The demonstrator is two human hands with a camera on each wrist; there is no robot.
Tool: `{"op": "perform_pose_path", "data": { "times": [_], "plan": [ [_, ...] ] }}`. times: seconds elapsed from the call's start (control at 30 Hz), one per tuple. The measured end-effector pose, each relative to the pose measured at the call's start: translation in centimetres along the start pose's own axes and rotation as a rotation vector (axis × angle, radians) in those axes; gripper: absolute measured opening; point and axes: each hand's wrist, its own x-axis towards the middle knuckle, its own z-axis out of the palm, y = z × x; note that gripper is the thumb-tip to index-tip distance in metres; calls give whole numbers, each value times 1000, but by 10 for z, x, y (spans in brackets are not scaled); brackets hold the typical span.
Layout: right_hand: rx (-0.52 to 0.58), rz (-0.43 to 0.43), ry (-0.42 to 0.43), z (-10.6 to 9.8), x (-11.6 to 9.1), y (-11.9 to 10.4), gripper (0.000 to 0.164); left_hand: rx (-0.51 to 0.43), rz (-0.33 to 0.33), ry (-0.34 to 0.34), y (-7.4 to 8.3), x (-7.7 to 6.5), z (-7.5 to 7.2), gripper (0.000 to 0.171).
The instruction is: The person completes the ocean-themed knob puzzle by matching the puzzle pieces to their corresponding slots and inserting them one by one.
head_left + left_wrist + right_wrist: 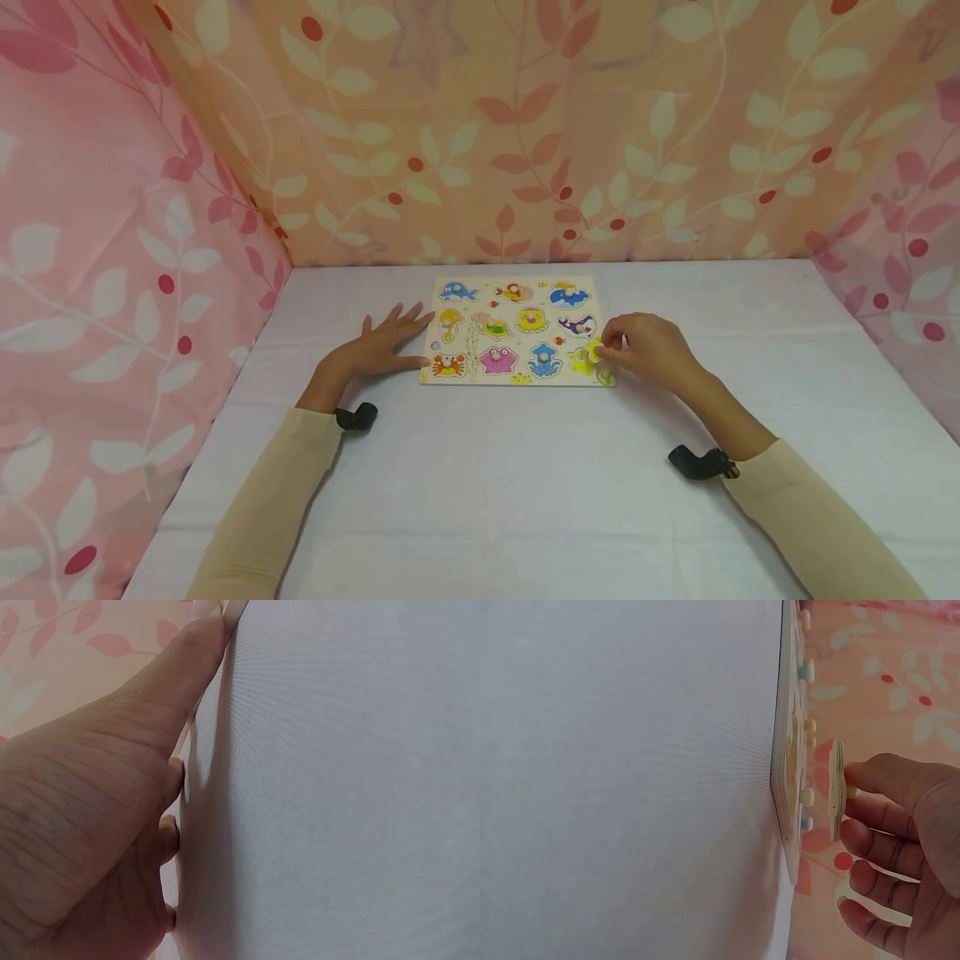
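Note:
A wooden knob puzzle board (517,379) with sea animals lies flat on the table. My right hand (651,348) pinches a yellow puzzle piece (595,349) by its knob just above the board's lower right corner, beside a yellow starfish picture (581,361). Edge-on in the right wrist view, the held piece (836,791) is raised off the board (780,780). With fingers spread, my left hand (382,343) touches the board's left edge with its thumb and fingertips. Knobbed pieces, including a crab (448,366), a pink shell (498,360) and a blue squid (544,362), sit in the board.
White cloth covers the table (495,483). An orange patterned curtain (465,167) stands behind it, and pink patterned cloth (90,275) hangs at the left and right sides. A black device (358,417) is worn on the left wrist, another black device (701,462) on the right.

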Motion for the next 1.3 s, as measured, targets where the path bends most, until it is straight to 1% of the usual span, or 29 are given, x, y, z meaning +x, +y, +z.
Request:
{"op": "perform_pose_path", "data": {
  "times": [0.5, 0.77, 1.03, 1.3],
  "plan": [
    [-16, 0, -34, 6, 1, -11, 18, -8, 17, 12, 0, -1, -1, 93],
    [-31, 24, -72, 12, 3, -18, 17, -3, 6, 0, -1, 0, 1, 94],
    [-54, 10, -112, 14, 8, -22, 18, -1, 6, 2, -3, 1, 1, 95],
    [-62, -2, -112, 14, 10, -25, 21, 1, 6, 1, -3, 2, 1, 95]
  ]
}}
